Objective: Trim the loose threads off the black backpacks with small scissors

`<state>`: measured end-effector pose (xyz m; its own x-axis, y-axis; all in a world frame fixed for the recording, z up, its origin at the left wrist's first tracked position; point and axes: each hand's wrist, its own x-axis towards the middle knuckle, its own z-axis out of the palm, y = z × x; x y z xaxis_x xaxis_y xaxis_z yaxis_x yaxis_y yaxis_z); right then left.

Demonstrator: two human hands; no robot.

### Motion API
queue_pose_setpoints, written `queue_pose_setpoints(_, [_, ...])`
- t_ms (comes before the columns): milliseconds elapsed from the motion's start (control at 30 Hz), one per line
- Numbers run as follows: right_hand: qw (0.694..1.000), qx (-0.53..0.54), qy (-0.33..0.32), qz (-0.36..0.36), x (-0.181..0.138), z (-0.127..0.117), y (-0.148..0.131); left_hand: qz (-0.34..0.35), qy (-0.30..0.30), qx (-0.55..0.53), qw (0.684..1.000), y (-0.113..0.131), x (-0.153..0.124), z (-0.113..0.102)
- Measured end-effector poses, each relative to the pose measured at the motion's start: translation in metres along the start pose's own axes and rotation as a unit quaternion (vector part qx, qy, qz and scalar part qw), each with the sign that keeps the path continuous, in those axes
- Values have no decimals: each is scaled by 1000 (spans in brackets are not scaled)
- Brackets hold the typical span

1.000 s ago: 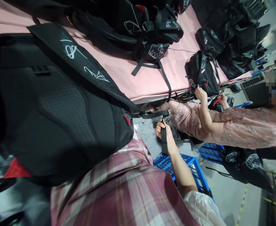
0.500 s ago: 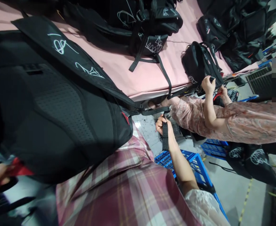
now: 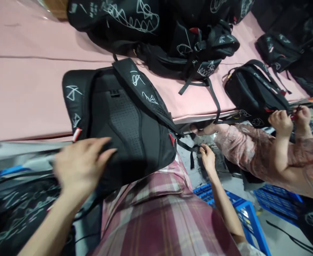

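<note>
A black backpack (image 3: 159,142) rests on its front, half on the pink table edge and half against my lap, its padded mesh back facing up. White scribbles mark its shoulder straps. My right hand (image 3: 207,159) is closed, pinching the thin webbing strap (image 3: 185,145) at the backpack's lower right corner. Somewhat blurred, my left hand (image 3: 79,165) hovers over the left part of the backpack, thumb and fingers apart, with nothing visible in it. Beside it a red-and-white tag (image 3: 77,134) sticks out from the left shoulder strap.
More black backpacks (image 3: 169,46) lie on the pink table (image 3: 25,96). To the right, a co-worker's hands (image 3: 281,122) handle another backpack (image 3: 255,89). Blue crates (image 3: 249,217) stand on the floor at right. At lower left are scribbled black bags (image 3: 25,213).
My left hand has come from the far left edge, near a red piece, to over the backpack. The view has shifted, showing the backpack smaller and farther right. My right hand still grips the strap.
</note>
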<state>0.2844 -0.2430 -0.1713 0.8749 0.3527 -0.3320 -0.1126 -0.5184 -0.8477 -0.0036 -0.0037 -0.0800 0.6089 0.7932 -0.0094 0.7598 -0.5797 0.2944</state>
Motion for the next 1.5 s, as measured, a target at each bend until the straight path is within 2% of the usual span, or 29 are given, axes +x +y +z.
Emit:
queue_pose_setpoints(33, [997,-71,17,-29,-4,2,-3,35,8,13,999,9,8,11])
queue_pose_setpoints(100, [977,-191,28,-87,-16,9,-17,120,-12,27,992,32,26,36])
queue_pose_setpoints(200, [955,-243,-3,-169,-36,24,-41,196,-43,16,979,69,49,63])
queue_pose_setpoints(267, [941,-253,-20,-224,-48,35,-53,230,-68,8,971,84,58,67])
queue_pose_setpoints(367, [917,-260,-37,-300,-58,49,-59,262,-95,16,960,91,66,65])
queue_pose_setpoints(433, [901,-267,-37,-341,-60,58,-58,252,-98,18,962,90,68,65])
queue_pose_setpoints(500, [887,-284,-26,-364,-59,68,-57,214,-94,1,972,87,70,67])
queue_pose_setpoints(600, [870,-312,-12,-381,-55,83,-58,158,-89,-22,983,84,72,72])
queue_pose_setpoints(700, [857,-338,-6,-388,-50,94,-61,140,-107,-24,984,85,74,72])
queue_pose_setpoints(1000, [817,-402,9,-414,-48,96,-67,111,-115,-57,986,92,73,68])
queue_pose_setpoints(1100, [815,-405,6,-414,-47,98,-68,107,-111,-63,986,93,72,68])
queue_pose_setpoints(1267, [831,-391,-17,-396,-46,99,-69,105,-109,-63,987,92,72,69])
queue_pose_setpoints(1433, [821,-412,-18,-395,-48,102,-74,110,-109,-65,986,94,73,74])
queue_pose_setpoints(1500, [836,-392,-32,-383,-47,102,-77,100,-116,-81,985,94,74,73])
